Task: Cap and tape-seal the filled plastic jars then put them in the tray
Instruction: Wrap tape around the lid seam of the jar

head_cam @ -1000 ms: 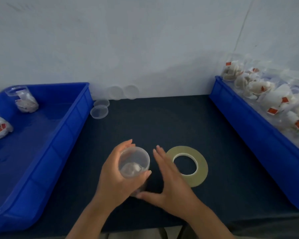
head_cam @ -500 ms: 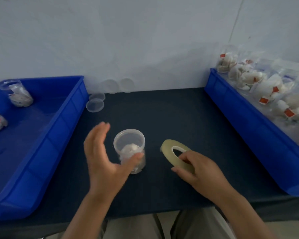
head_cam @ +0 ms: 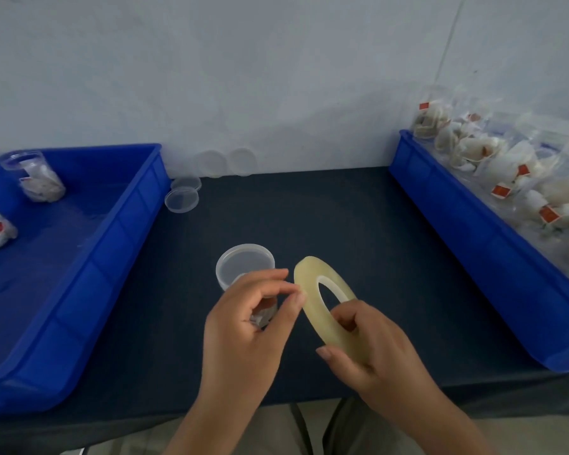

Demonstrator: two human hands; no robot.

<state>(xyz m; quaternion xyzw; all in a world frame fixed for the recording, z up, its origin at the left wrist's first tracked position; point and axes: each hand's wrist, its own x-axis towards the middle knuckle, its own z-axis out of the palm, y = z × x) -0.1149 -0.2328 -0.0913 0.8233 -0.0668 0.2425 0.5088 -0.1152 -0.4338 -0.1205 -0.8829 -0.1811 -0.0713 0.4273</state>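
So the clear plastic jar [head_cam: 245, 266] looks capped but untaped; right hand [head_cam: 378, 356] grips the yellowish tape roll [head_cam: 311, 274], left hand [head_cam: 243, 330] pinches its edge.

Clear glossy plastic jar [head_cam: 244, 270], translucent yellowish tape roll [head_cam: 322, 303], glossy blue plastic tray [head_cam: 89, 280], matt dark tabletop [head_cam: 309, 218]

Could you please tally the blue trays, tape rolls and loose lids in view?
Blue trays: 2
Tape roll: 1
Loose lids: 4
Total: 7
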